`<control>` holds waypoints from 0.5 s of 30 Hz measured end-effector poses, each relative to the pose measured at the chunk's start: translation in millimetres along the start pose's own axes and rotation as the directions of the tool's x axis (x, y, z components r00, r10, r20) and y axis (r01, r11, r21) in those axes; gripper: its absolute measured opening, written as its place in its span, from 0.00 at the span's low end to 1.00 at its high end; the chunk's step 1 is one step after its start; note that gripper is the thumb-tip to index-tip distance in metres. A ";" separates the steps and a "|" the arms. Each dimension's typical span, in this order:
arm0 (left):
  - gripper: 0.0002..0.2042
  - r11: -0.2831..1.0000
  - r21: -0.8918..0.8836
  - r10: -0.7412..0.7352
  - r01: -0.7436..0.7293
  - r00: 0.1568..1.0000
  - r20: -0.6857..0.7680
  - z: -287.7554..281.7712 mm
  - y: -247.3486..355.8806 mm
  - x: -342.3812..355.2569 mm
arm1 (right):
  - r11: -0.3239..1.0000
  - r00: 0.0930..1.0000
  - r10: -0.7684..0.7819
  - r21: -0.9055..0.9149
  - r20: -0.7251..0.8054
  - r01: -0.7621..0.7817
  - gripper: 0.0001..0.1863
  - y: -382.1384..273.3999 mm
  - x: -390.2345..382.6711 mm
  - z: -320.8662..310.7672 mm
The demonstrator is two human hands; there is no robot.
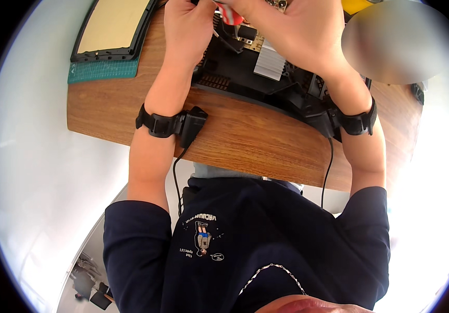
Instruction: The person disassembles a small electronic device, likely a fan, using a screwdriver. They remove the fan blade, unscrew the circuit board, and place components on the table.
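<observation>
Looks like you're mid-fiddle over the circuit board in that black housing on the table, red-and-white piece between your left hand and right hand, fingertips cropped so can't tell either grip, next probably needing steadiness.

With twelve pointing away from the person, the open housing lies on the desk, carrying a circuit board and a heat sink. From the heat sink, the left hand is at ten, the right hand between one and two, and a partly hidden item at eleven, between both hands. From the housing, a mat lies at nine, partly under a frame, and the torso is at six, beyond the desk's near edge.
</observation>
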State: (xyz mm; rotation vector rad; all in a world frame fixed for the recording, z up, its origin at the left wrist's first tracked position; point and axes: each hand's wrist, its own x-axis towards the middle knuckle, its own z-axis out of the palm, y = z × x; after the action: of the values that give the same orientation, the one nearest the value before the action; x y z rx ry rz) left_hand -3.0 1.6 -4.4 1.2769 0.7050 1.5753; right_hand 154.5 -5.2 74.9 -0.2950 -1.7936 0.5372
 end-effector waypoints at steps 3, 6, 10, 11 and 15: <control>0.26 0.998 -0.017 -0.060 0.060 0.998 -0.024 2.1 3.7 0.1 | 0.995 0.987 -0.034 -0.091 0.160 0.049 0.23 -11.4 6.6 -20.1; 0.23 0.987 -0.038 0.155 -0.154 0.988 0.013 -3.5 -16.6 -1.3 | 0.961 0.986 -0.100 -0.246 0.131 0.130 0.21 -6.2 8.9 -15.7; 0.19 0.999 0.039 0.006 -0.003 0.998 -0.062 -1.4 -6.8 1.7 | 0.992 0.996 0.060 0.103 0.069 -0.067 0.24 10.6 -0.7 -10.4; 0.18 0.998 0.045 -0.051 0.054 0.997 -0.057 -0.5 -2.7 2.7 | 0.998 0.995 0.040 0.035 0.090 -0.043 0.24 9.4 0.0 -13.6; 0.16 0.997 0.029 0.079 -0.078 0.995 -0.059 -1.1 -9.0 1.2 | 0.974 0.991 -0.021 -0.220 0.135 0.051 0.24 -2.7 5.5 -15.0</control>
State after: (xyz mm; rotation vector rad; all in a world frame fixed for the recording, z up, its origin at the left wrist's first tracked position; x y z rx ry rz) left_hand -1.2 6.2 -12.1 1.2949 0.7227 1.6792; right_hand 167.4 -1.9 84.0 -0.3877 -1.9881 0.3351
